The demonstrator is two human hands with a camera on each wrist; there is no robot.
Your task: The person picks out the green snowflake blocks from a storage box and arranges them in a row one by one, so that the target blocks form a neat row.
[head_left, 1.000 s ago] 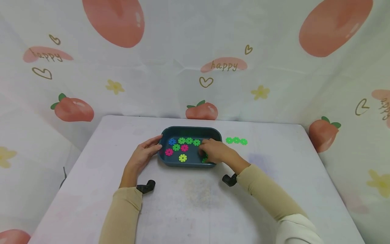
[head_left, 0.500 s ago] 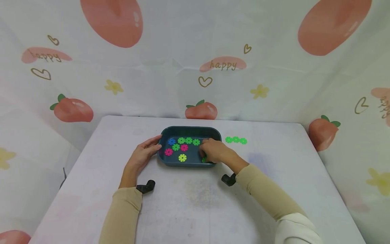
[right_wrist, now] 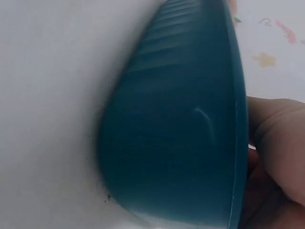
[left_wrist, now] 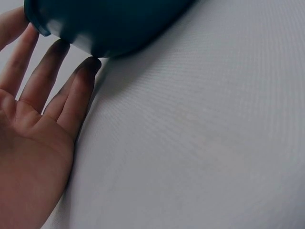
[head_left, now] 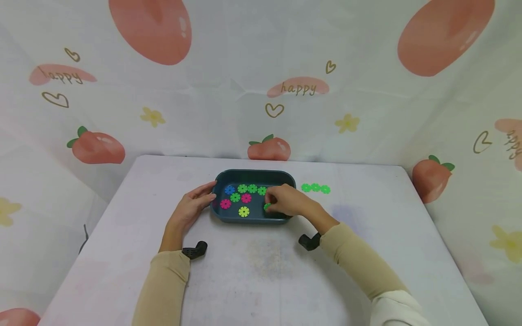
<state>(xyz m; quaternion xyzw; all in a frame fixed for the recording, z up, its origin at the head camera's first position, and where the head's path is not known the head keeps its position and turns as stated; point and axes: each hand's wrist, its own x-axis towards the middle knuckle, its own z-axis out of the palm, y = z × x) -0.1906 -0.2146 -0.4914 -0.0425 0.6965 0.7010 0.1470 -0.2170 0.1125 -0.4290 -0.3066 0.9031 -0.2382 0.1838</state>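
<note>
A dark teal tray (head_left: 253, 221) stands on the table with several flat, notched, flower-shaped discs inside. My left hand (head_left: 190, 209) steadies its left end. In the left wrist view the fairly straight fingers (left_wrist: 71, 102) touch the tray's outer wall. Over the right part of the tray, my right hand (head_left: 287, 200) pinches a green notched disc (head_left: 267, 206), mostly hidden by the fingers. The right wrist view shows chiefly the tray's outer side (right_wrist: 176, 129), with part of the hand (right_wrist: 281, 148) behind the rim.
Inside the tray lie a blue disc (head_left: 230, 189), a yellow disc (head_left: 244, 212), two pink discs (head_left: 246, 198) and several green discs (head_left: 242, 189). Right of the tray, a row of three green discs (head_left: 316, 187) lies on the white table (head_left: 261, 271). A printed curtain (head_left: 228, 90) hangs behind.
My right hand has risen slightly from the tray's floor, and a green disc now shows between its fingertips. The left hand and the other discs stay where they were.
</note>
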